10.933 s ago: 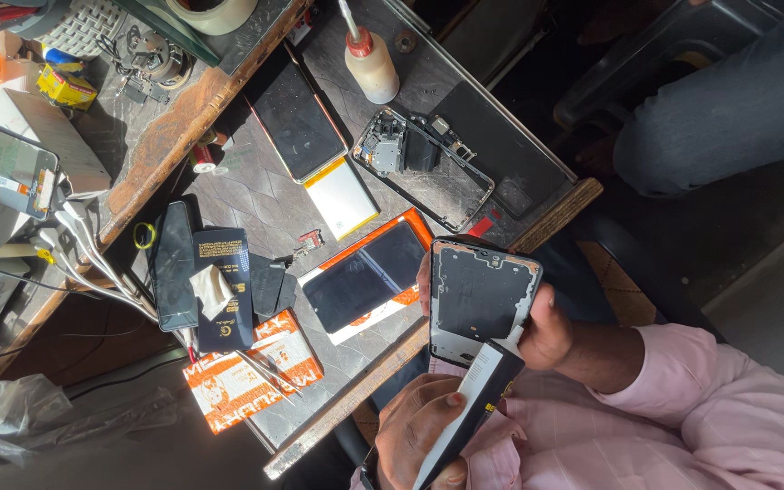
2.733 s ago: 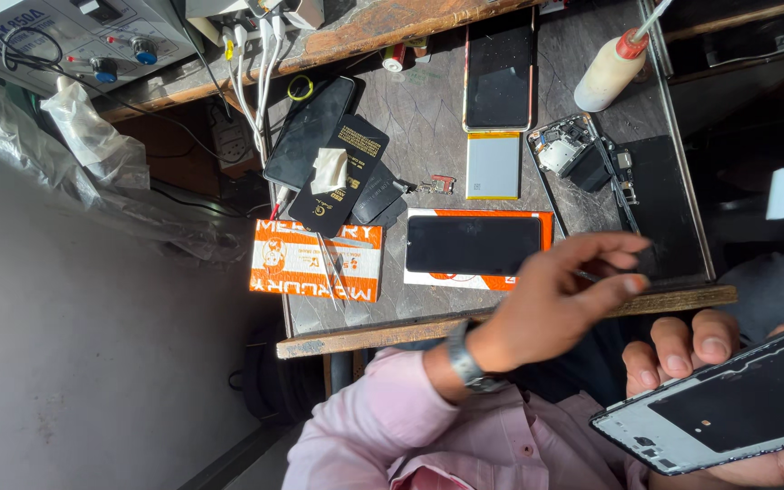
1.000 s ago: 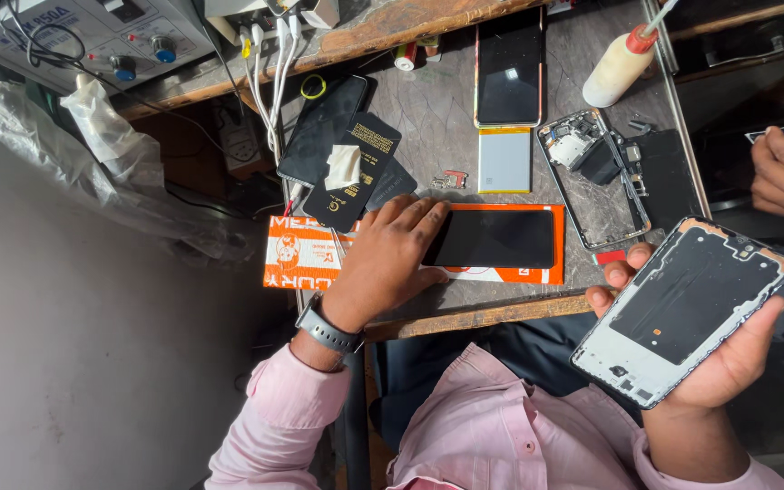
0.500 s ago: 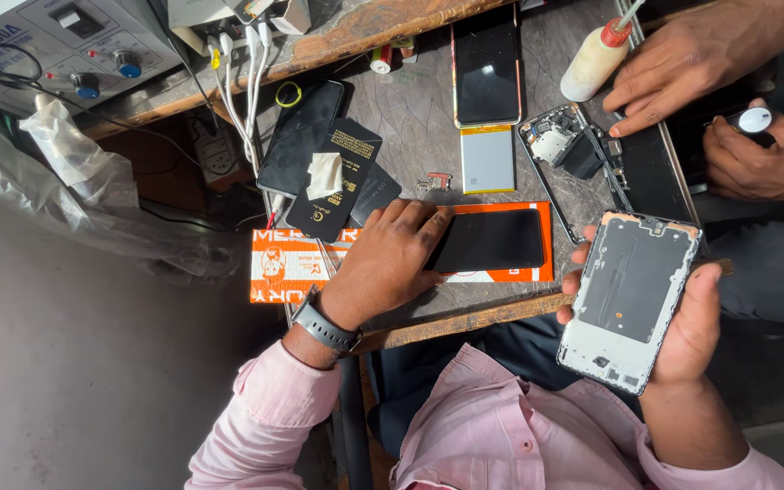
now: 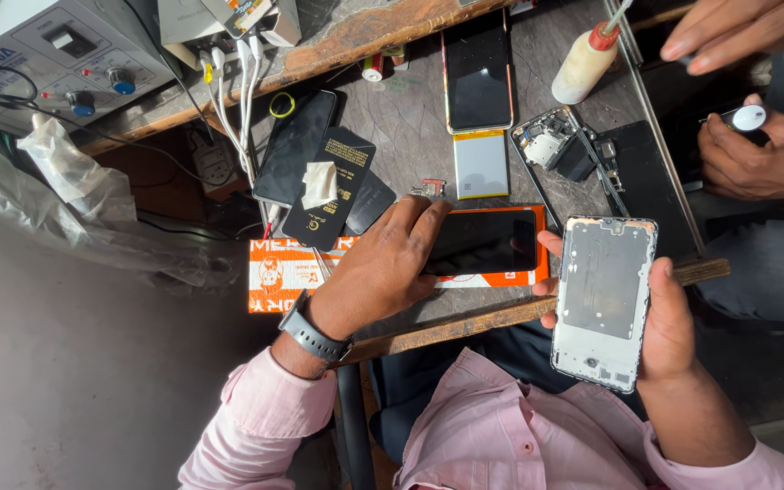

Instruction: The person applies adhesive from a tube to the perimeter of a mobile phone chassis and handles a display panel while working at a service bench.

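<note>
Cluttered with phone parts, the grey surface (image 5: 410, 118) leaves bare room only near its front wooden edge. Your left hand (image 5: 383, 268) lies flat, fingers spread, on the black screen panel (image 5: 487, 240) there. Past that edge, your right hand (image 5: 664, 327) grips the phone frame (image 5: 603, 299) in mid-air.

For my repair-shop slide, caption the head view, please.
Left hand rests on a black phone screen while right hand holds a bare phone frame.
</note>
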